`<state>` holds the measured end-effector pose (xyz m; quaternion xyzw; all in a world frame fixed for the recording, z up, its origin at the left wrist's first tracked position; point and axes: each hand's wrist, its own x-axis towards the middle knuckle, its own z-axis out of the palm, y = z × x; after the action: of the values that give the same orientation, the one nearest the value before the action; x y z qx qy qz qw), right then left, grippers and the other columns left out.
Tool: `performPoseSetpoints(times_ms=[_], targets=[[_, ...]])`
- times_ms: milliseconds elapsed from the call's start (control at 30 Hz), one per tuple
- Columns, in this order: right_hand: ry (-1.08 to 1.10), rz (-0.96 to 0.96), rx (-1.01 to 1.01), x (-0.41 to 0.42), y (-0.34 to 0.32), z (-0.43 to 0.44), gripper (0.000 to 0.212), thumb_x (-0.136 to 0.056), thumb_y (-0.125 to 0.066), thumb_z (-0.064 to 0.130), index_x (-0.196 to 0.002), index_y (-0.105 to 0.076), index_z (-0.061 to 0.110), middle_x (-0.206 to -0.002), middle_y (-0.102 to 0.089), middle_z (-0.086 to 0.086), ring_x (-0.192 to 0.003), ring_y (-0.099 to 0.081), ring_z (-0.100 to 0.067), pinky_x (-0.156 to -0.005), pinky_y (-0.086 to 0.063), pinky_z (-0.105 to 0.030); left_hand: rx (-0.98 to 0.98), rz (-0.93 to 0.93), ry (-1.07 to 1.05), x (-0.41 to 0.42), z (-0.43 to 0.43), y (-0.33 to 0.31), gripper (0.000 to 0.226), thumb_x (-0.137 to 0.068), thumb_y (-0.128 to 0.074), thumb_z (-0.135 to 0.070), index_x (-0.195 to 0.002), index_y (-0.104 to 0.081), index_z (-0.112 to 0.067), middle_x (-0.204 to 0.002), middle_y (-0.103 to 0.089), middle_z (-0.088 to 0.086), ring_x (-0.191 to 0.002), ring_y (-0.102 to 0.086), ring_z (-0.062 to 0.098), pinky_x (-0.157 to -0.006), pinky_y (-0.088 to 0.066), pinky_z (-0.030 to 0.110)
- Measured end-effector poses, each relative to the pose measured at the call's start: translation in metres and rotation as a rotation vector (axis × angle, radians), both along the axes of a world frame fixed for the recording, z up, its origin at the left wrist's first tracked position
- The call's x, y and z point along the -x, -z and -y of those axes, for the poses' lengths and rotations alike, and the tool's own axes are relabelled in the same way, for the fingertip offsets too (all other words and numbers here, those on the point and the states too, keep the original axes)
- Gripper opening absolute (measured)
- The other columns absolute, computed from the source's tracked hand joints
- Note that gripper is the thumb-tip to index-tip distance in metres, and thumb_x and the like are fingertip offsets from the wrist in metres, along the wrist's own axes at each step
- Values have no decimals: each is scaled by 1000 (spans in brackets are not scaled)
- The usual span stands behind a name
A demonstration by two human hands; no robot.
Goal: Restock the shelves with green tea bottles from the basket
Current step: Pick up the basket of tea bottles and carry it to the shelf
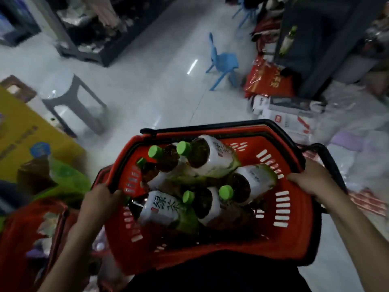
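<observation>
Since both hands are on the red basket point(294, 218) — left hand point(99, 199) curled over its left rim, right hand point(311, 180) gripping the right rim — we've got nothing free. The green tea bottles point(210, 157) lie piled on their sides between them, caps mostly pointing far-left, and the nearest bottle sits closest to our left hand.

- We see a dim, bluish indoor scene; the pale floor point(160, 85) is its brightest part
- Short white streaks of glare lie on it, reflecting light from above
- Motion blur smears the shelves point(90, 39) at the top and the print on the yellow box point(25, 131) at the left
- The bottles point(164, 209) in the basket point(294, 218) look sharper; we can read one label
- Wide-angle distortion bends the edges, and the corners fall dark
</observation>
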<state>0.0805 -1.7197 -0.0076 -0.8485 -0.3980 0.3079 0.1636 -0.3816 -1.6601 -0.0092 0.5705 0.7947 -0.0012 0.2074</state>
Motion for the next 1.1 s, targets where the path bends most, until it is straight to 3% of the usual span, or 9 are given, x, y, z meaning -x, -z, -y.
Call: performPoseSetpoints(times_ms=[67,167,233,400,567,700,800,933,1100], targets=[[84,10,2,-1,-7,-24,39,-79,-72,10,-117,-64,11,-108,-68,-18,-82,-59,-27,-74,-45,-32,-7,59,75,-5,-57,-8,20,-89,-61,-16,-82,-59,3,-83,-64,30,-82,-64,44,-67,-44,39],[173,2,-2,-5,-11,-61,32,-79,-71,10,-110,-64,15,-105,-68,-18,-80,-56,-25,-72,-41,-30,10,58,187,-19,-138,-4,23,-91,-59,-18,-92,-63,5,-88,-66,28,-76,-61,37,-69,-49,37],[207,-11,-2,-14,-5,-91,28,-79,-72,9,-104,-63,19,-100,-69,-16,-77,-57,-24,-70,-41,-30,42,28,240,-36,-189,0,26,-94,-57,-21,-99,-64,3,-90,-65,24,-72,-54,30,-66,-43,33],[283,-63,13,-55,20,-193,38,-80,-70,10,-118,-64,12,-104,-68,-15,-80,-57,-24,-75,-42,-30,99,49,275,-91,-320,14,27,-97,-54,-22,-103,-61,3,-74,-56,8,-60,-52,19,-56,-41,28],[302,-109,39,-107,13,-320,27,-83,-69,9,-107,-60,18,-88,-62,-6,-70,-57,-18,-72,-44,-30,163,129,224,-141,-443,6,28,-97,-53,-24,-107,-60,2,-88,-68,16,-76,-68,30,-72,-57,42],[312,-83,96,-138,10,-411,31,-79,-72,15,-108,-61,11,-94,-63,-6,-79,-63,-26,-74,-52,-34,189,132,197,-170,-530,0,37,-98,-52,-30,-112,-60,3,-78,-62,8,-62,-62,21,-59,-51,32],[323,-65,127,-155,15,-481,34,-75,-74,19,-108,-63,15,-96,-69,-10,-82,-66,-30,-79,-56,-40,200,104,199,-185,-597,-1,39,-98,-51,-31,-113,-61,4,-76,-59,7,-56,-57,16,-51,-44,26],[332,-61,138,-160,16,-583,31,-76,-72,17,-107,-65,17,-97,-69,-11,-82,-65,-29,-79,-55,-38,219,100,193,-191,-694,4,40,-99,-50,-32,-114,-61,3,-78,-60,8,-59,-59,20,-57,-48,30],[368,-73,96,-148,16,-715,20,-80,-69,11,-94,-61,21,-89,-66,-7,-83,-64,-29,-83,-55,-41,175,52,270,-196,-848,6,39,-99,-51,-28,-114,-60,6,-84,-59,13,-54,-48,15,-60,-41,30]])
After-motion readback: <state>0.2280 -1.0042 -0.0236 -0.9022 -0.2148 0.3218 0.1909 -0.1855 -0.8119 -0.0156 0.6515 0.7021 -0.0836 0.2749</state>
